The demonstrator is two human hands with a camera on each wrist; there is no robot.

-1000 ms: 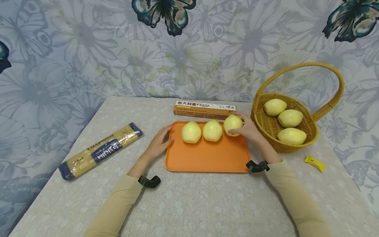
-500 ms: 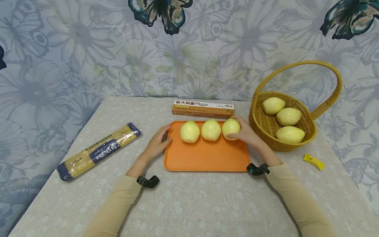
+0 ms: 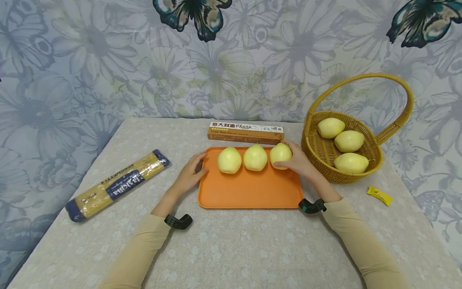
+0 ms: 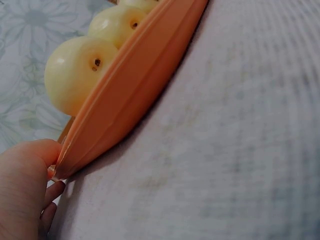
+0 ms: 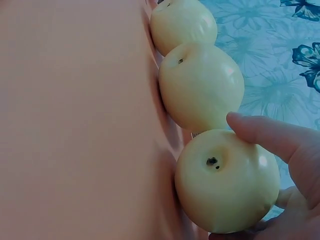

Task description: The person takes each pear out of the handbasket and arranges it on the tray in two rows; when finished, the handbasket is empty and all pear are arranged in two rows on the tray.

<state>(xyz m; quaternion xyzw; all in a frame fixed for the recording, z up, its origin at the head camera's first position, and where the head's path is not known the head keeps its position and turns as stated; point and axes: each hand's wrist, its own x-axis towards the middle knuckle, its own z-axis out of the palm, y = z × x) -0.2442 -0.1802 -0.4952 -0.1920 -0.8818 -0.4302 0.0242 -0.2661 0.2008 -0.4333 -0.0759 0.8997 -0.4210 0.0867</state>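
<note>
In the head view, three pale yellow pears stand in a row along the far side of an orange tray (image 3: 249,192): a left pear (image 3: 229,160), a middle pear (image 3: 255,158) and a right pear (image 3: 280,155). My right hand (image 3: 300,161) holds the right pear, thumb on its near side and fingers around its right side. The right wrist view shows this held pear (image 5: 227,182) sitting low at the tray surface, its dark blossom end facing the camera. My left hand (image 3: 187,174) pinches the tray's left rim near the far corner; its thumb (image 4: 42,150) lies at the edge.
Behind the tray lies a pasta box (image 3: 245,133). A wicker basket (image 3: 321,168) with a tall handle and three pears stands at the right, close to my right forearm. A small yellow packet (image 3: 379,195) lies before it. At left is a spaghetti pack (image 3: 117,186).
The right pear has come down and slightly nearer me, level with the other two, my right hand still around it. My left hand stays at the tray's edge. The head view shifts slightly.
</note>
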